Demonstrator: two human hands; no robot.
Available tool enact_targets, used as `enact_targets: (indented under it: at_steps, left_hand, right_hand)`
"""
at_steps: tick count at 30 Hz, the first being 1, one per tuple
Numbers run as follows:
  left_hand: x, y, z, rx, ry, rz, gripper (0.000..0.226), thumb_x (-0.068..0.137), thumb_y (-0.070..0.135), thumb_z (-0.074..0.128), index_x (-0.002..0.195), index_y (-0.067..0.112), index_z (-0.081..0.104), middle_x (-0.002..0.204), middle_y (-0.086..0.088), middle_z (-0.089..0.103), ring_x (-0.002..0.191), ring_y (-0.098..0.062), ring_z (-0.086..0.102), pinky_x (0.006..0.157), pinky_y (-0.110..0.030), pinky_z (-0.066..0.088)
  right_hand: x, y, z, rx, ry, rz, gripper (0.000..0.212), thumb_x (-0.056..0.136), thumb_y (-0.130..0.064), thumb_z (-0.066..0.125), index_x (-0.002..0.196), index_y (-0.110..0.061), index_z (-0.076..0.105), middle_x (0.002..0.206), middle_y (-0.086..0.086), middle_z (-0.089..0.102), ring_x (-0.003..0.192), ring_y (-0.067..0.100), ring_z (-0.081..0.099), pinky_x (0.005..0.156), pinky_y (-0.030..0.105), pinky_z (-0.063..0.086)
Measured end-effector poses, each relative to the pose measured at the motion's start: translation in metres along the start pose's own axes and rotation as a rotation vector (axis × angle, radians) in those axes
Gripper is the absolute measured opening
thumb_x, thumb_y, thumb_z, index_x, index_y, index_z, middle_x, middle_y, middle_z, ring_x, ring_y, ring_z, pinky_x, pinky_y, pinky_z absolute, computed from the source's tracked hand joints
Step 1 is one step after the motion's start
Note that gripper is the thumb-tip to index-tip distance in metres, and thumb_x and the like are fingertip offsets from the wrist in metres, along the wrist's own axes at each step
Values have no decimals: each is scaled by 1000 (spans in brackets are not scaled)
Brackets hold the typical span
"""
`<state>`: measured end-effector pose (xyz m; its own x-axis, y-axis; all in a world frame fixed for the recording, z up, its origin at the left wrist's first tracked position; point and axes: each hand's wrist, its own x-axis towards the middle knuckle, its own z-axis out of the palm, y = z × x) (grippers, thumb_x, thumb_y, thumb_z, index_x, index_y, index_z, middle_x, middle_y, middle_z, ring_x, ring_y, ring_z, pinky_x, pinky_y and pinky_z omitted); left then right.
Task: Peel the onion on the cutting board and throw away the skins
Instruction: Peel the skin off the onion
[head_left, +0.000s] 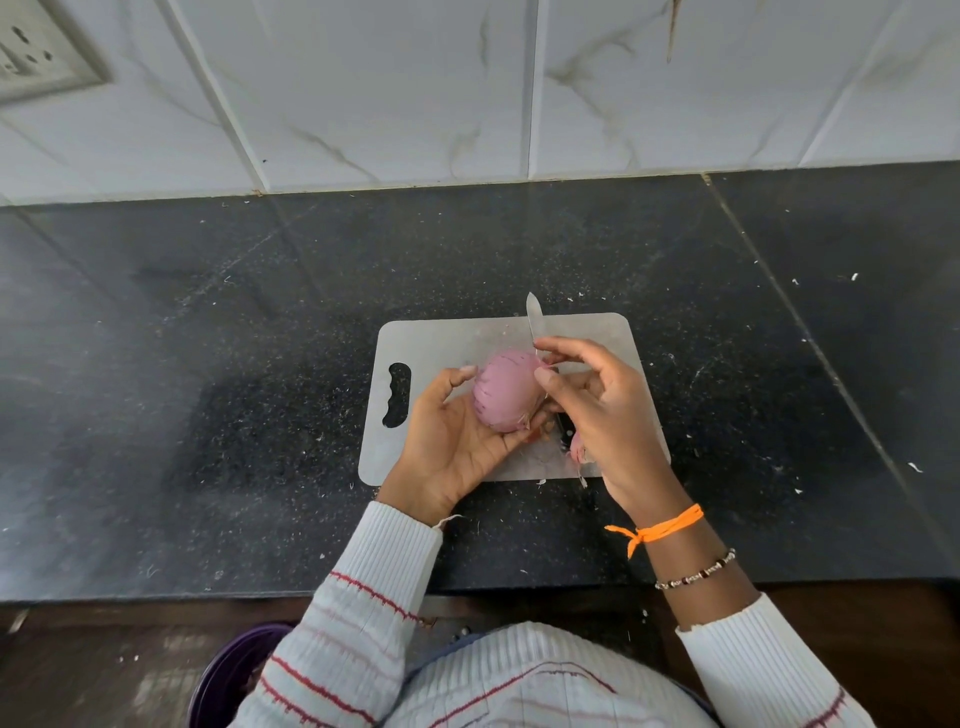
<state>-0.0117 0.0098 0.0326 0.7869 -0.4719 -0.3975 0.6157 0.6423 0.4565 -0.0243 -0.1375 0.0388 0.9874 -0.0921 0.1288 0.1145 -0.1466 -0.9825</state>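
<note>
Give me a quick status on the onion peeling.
Left hand cradles the pink peeled-looking onion above the grey plastic cutting board. Right hand pinches skin at its end. Steel knife lies behind; skins on board.

The pale pink, dark-streaked round onion (503, 391) sits over a light grey plastic cutting board (447, 338) on a black, white-speckled stone counter (208, 364). The white ribbed knit sleeves (363, 587) carry thin red stripes, an orange thread band (657, 529) circles one wrist, and the white wall tiles (395, 88) show grey-brown marble veins.
</note>
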Motion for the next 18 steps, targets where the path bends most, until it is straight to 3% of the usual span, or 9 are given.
enact_targets:
  at_steps: [2, 4, 11, 15, 18]
  left_hand:
    - [0, 0, 2, 45, 21, 15, 52, 85, 33, 46, 123, -2, 49, 112, -22, 59, 98, -30, 59, 92, -38, 47]
    - [1, 0, 3, 71, 38, 32, 50, 84, 32, 49, 121, -2, 50, 109, -21, 60, 99, -29, 58, 89, -38, 48]
    - [3, 2, 0, 11, 79, 57, 50, 86, 37, 50, 118, -1, 54, 114, -22, 61, 101, -28, 60, 86, -35, 50]
    - [3, 2, -1, 1, 104, 52, 47, 93, 39, 44, 113, -1, 58, 111, -25, 63, 97, -30, 64, 83, -35, 51]
    - [4, 2, -1, -7, 118, 66, 48, 91, 37, 47, 118, -2, 55, 116, -27, 61, 105, -33, 60, 86, -38, 51]
  right_hand:
    - [1, 1, 1, -53, 8, -67, 19, 85, -12, 65, 94, -29, 68, 101, 0, 64, 91, 16, 64, 74, 38, 57]
    - [2, 1, 0, -115, 17, -111, 18, 84, -13, 64, 86, -31, 67, 94, -4, 64, 90, 16, 64, 78, 44, 56]
    - [2, 0, -8, -297, -178, -114, 25, 83, -6, 65, 80, -30, 63, 90, -7, 62, 80, 12, 62, 75, 26, 52]
    - [1, 3, -11, -397, -237, -51, 23, 82, -4, 66, 77, -26, 63, 84, -9, 63, 71, 1, 62, 66, 13, 47]
    - [2, 10, -13, -607, -192, -27, 16, 83, -2, 63, 83, -18, 66, 86, -7, 60, 74, 6, 59, 70, 22, 48]
